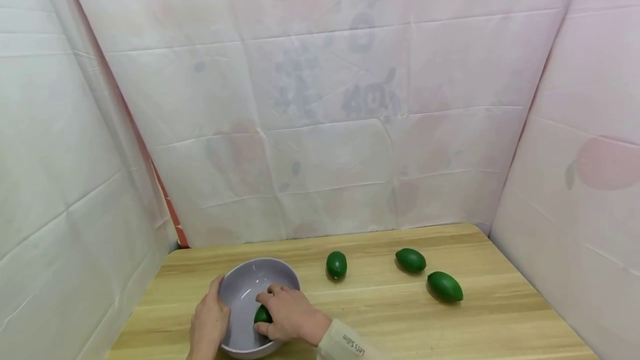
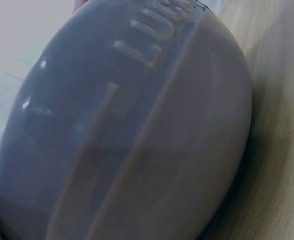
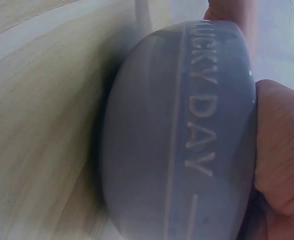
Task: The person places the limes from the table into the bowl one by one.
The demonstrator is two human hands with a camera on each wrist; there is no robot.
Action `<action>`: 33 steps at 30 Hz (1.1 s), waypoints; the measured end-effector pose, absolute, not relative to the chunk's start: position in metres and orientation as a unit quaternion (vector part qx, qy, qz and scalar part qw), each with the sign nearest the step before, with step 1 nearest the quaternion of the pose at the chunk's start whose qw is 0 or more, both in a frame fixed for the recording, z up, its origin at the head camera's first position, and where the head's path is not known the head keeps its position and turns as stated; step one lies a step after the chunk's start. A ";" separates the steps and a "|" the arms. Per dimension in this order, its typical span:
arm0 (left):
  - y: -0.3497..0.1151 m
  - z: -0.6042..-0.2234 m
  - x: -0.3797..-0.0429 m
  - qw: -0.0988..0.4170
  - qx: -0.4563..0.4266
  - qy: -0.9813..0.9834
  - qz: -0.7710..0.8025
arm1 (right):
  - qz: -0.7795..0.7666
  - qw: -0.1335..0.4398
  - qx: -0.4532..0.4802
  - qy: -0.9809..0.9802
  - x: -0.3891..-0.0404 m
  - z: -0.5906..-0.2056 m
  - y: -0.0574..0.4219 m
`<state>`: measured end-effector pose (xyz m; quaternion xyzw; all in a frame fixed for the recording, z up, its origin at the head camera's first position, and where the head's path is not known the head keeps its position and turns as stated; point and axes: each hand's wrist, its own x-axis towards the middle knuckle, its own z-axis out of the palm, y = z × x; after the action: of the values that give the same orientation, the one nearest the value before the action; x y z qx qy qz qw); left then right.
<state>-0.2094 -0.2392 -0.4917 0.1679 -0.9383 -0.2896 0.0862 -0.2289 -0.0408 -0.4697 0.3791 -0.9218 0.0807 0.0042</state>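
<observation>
Cream sleeve, right hand inside the bowl

Below the cream sleeve's (image 1: 345, 342) cuff, the right hand (image 1: 289, 313) pinches a dark green fruit (image 1: 261, 315) inside the purple-grey bowl (image 1: 237, 315), the fruit between thumb and fingers. The left hand (image 1: 209, 315) holds the bowl's left rim. Right of the bowl, on the worktop (image 1: 380, 315), lie a near fruit (image 1: 336, 265) and two farther fruits (image 1: 445, 286).

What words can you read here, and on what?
"LUC", then indistinct letters: mauve-grey bowl, left wrist view.
"UCKY DAY": same bowl, right wrist view; first letter unclear.
"Lets Sill", ending blurred: right sleeve.
Characters on the back curtain: too faint to read.
</observation>
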 end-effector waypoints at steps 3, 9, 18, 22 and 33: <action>-0.238 -0.491 -0.209 0.081 0.171 -0.937 -0.293 | 0.110 0.004 0.392 -0.913 -0.230 -0.467 -0.037; -0.238 -0.492 -0.209 0.068 0.181 -0.936 -0.296 | 0.173 0.043 0.416 -0.892 -0.238 -0.458 -0.026; -0.236 -0.491 -0.211 0.059 0.186 -0.934 -0.300 | 0.237 0.107 0.370 -0.892 -0.258 -0.434 -0.001; -0.236 -0.490 -0.211 0.064 0.186 -0.934 -0.298 | 0.244 0.124 0.343 -0.899 -0.266 -0.428 0.010; -0.236 -0.490 -0.211 0.057 0.184 -0.935 -0.299 | 0.263 0.142 0.309 -0.903 -0.294 -0.436 0.041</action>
<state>-0.2106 -0.2359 -0.4900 0.1840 -0.9346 -0.2990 0.0571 -0.2940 0.0408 -0.4365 0.3090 -0.9028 0.2631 0.1425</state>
